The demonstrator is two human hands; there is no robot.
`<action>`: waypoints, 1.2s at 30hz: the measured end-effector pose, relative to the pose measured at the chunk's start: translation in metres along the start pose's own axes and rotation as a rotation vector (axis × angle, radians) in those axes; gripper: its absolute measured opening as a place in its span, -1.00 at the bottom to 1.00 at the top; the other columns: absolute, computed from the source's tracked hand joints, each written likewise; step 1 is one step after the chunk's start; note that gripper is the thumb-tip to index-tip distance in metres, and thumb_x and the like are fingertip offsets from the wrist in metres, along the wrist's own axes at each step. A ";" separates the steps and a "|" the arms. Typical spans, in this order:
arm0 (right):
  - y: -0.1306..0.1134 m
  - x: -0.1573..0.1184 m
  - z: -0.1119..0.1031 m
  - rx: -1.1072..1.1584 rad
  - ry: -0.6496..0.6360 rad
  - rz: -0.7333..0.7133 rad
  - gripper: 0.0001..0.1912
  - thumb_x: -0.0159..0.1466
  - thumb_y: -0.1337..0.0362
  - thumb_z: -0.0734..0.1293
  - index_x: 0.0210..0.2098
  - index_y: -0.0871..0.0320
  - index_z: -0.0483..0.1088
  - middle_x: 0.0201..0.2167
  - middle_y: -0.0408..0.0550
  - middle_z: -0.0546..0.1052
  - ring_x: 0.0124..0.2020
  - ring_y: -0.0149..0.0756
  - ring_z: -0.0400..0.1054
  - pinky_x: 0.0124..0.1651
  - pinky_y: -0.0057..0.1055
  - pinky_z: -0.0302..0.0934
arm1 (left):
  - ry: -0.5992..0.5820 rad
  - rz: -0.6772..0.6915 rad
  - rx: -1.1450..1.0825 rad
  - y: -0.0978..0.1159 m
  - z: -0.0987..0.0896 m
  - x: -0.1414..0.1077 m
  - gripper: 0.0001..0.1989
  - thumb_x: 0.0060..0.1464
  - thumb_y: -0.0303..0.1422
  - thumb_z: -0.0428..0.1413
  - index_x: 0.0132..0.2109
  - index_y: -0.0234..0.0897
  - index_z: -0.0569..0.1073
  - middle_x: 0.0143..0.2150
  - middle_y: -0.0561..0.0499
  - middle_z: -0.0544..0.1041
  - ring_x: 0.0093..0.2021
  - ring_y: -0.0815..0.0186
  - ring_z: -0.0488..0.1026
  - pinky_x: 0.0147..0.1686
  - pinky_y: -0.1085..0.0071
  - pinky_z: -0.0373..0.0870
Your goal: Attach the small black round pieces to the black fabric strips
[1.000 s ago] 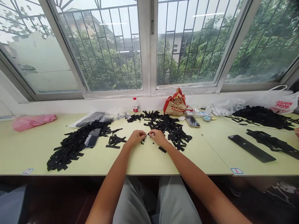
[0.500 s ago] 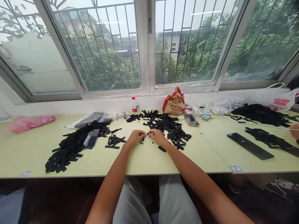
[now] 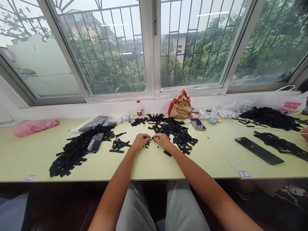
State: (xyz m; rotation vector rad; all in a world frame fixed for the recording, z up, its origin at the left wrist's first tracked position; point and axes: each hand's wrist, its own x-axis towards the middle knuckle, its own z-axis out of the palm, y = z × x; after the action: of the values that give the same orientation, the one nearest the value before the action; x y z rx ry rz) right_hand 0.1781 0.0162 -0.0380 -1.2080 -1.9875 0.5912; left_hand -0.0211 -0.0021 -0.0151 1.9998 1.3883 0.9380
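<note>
Above the middle of the table, my left hand (image 3: pixel 142 141) and my right hand (image 3: pixel 162 141) nearly meet, fingertips pinched. A tiny dark piece (image 3: pixel 152 138) shows at my right fingertips, too small to make out its shape. Whatever is between my left fingertips is hidden. Just beneath my hands lie several small black rings (image 3: pixel 146 146). One short black strip (image 3: pixel 167 153) rests by my right wrist. Behind and right of my right hand spreads a loose pile of black fabric strips (image 3: pixel 179 131). A smaller cluster of black strips (image 3: pixel 119 145) is left of my left hand.
At left, a long heap of black strips (image 3: pixel 72 150) carries a dark phone-like slab (image 3: pixel 95 142). Toward the window stand a red-capped bottle (image 3: pixel 139 108) and a paper bag (image 3: pixel 180 106). A phone (image 3: pixel 198 124) lies right of them. Another person's hand (image 3: pixel 304 133) shows at far right.
The whole view has shifted slightly, with things appearing a little further right. My hands keep nearly the same pinched pose over the rings.
</note>
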 end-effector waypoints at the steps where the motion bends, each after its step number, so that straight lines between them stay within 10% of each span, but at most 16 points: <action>1: 0.000 0.000 0.000 0.004 -0.003 0.011 -0.84 0.24 0.27 0.36 -0.24 0.05 0.60 -0.24 -0.09 0.64 -0.25 -0.25 0.47 -0.17 -0.40 0.23 | -0.004 -0.009 -0.013 0.000 0.000 0.000 -0.72 0.05 -0.23 0.12 -0.26 -0.32 0.63 -0.39 -0.02 0.58 -0.45 0.35 0.38 -0.42 0.42 0.27; 36: -0.012 -0.003 -0.010 0.203 -0.020 -0.018 -0.75 0.23 0.21 0.29 -0.32 0.14 0.61 -0.34 -0.07 0.64 -0.34 -0.26 0.44 -0.26 -0.41 0.22 | 0.017 -0.056 -0.091 0.017 -0.001 -0.004 -0.60 0.02 -0.07 0.18 -0.27 -0.35 0.67 -0.46 -0.04 0.57 -0.50 0.37 0.33 -0.50 0.45 0.23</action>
State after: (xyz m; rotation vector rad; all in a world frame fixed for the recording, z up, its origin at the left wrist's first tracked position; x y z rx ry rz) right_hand 0.1798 0.0085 -0.0248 -1.0636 -1.9017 0.7785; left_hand -0.0128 -0.0116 -0.0026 1.8809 1.3782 0.9771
